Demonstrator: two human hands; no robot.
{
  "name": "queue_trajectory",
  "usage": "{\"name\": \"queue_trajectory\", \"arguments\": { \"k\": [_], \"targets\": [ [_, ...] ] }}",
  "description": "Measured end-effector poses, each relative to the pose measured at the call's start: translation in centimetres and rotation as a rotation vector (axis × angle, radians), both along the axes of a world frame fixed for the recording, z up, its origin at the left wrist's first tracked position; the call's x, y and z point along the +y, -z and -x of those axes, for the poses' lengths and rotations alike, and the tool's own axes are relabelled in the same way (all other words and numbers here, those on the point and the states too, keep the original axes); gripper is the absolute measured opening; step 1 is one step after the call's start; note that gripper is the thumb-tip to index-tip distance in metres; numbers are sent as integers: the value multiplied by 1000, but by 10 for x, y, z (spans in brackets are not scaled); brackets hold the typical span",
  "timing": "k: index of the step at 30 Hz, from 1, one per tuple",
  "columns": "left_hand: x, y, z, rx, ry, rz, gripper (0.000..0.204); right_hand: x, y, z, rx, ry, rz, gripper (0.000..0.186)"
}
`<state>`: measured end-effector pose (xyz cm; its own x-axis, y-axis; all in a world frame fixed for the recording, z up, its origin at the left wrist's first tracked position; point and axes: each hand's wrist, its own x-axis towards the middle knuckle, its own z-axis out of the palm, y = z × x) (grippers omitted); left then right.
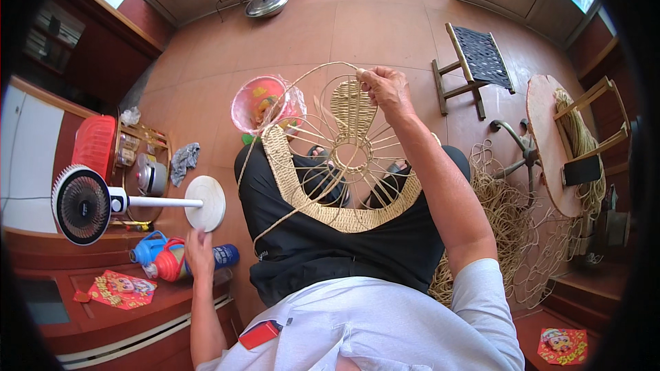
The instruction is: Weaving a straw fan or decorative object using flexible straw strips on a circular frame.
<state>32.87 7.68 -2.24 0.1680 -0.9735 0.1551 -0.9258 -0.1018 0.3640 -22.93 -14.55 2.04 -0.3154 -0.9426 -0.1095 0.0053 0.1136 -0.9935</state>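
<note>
A partly woven straw-coloured piece [280, 165] is being supported across the thighs of the black trousers [275, 261], its U-shaped band curving nearest the body and its teardrop panel [351, 108] pointing away. Thin spokes [323, 139] are being gathered at a small central ring [351, 153]. A stretch of the band's right side is being covered by the right forearm. Just beside the panel's tip, a long cord [309, 74] is being pinched by the closed thumb and fingers of the right hand [386, 93]; the exact fingertip contact is being partly hidden by the knuckles. The cord is being looped out to the left, and its course is being lost among the spokes.

The left hand [199, 254] is being held low at the left, its fingertips near the edge of the white fan base [205, 204]; whether anything is being gripped cannot be told. A blue bottle [225, 255] is being partly hidden by that hand. Sandalled feet [317, 152] are being partly screened by the spokes. Loose cord [505, 216] is being heaped at the right, its near part blocked by the upper arm and sleeve [478, 302].
</note>
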Motion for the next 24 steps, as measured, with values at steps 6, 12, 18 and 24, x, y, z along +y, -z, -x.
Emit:
{"name": "queue_trajectory", "arguments": {
  "k": [6,12,18,24],
  "targets": [
    [-30,-92,233,502,455,-261,21,-5,-1,1,-254,-45,-59,21],
    [-38,-59,184,318,277,-50,19,-4,-8,2,-310,-51,-99,9],
    [-73,-68,-10,-539,-128,67,15,-7,-7,-3,-338,-61,-31,10],
    [-116,-82,67,-26,200,14,31,-4,-6,-1,-346,-117,-38,14]
  ]
}}
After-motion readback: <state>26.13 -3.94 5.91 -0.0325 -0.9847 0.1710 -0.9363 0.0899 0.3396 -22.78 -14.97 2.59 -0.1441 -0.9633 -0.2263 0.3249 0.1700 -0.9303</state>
